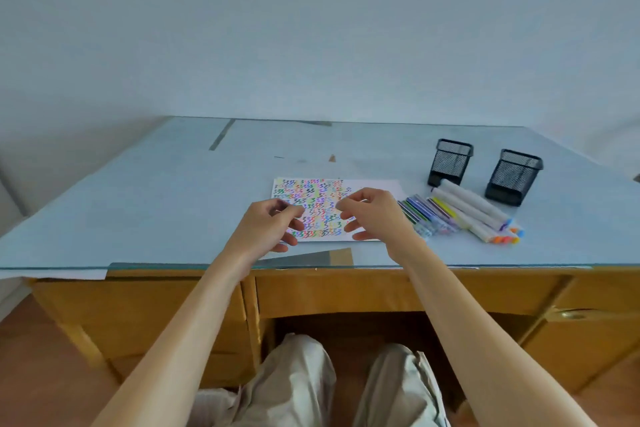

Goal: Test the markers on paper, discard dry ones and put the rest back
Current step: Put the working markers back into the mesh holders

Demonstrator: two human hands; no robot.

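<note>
Markers [460,215] lie in a loose row on the counter [173,204], just right of the paper [381,185] and in front of the two black mesh cups [450,163], which look empty from here. The paper is already crowded with coloured zigzag scribbles across most of its left and middle; only the right strip shows bare white. Your left hand [266,225] and right hand [374,215] hover over the sheet, close together, with loosely curled fingers [349,208]. The thumb and forefinger of each nearly meet, as if about to pinch something, but no marker or cap shows between them, so you cannot tell from this view whether they hold anything small. If you are between markers, as it seems, reach right for the nearest one in the row and take them in order, so none gets tested twice or skipped. Pull the cap straight off with the other hand and keep it there. Draw on the bare strip at the right, where a faint line will show against clean white and not get lost among old scribbles. Press lightly and give a few strokes before judging a marker dry. Recap firmly, then drop good ones in one cup and set dry ones well apart. The scribbles are only repeated squiggles, and no brand or label on the markers or cups is legible at this size.
</note>
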